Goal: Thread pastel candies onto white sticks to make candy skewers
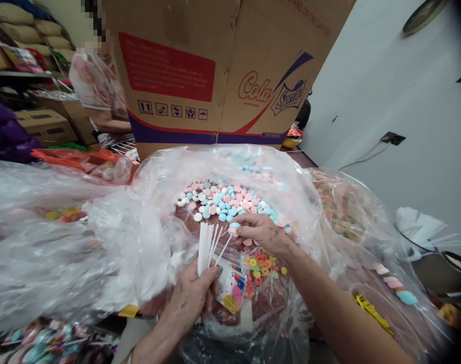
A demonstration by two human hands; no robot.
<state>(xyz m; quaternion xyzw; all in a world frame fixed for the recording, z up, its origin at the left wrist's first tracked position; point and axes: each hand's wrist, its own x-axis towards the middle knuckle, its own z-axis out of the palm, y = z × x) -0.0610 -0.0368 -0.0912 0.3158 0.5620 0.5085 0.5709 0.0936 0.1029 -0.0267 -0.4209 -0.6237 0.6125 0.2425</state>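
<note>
My left hand (192, 290) is closed around a bundle of thin white sticks (205, 245), several of them fanned to the right. In the fingertips of my right hand (264, 233) are a blue and a pink candy (233, 230), at the top end of one slanting stick. Just beyond both hands lies a pile of pink, blue and white candies (230, 199) inside an opened clear plastic bag (154, 177). Small colourful ring candies (261, 265) rest below my right hand. Beside my left thumb is a printed packet with coloured dots (234, 290).
A large cardboard box (223, 65) stands behind the bag. Clear plastic (82, 253) spreads on the left. At right are another bag of candies (340, 202), yellow ties (372, 314), a candy skewer (395, 283) and white sticks in a container (423, 227). Another person (99, 96) is behind, left.
</note>
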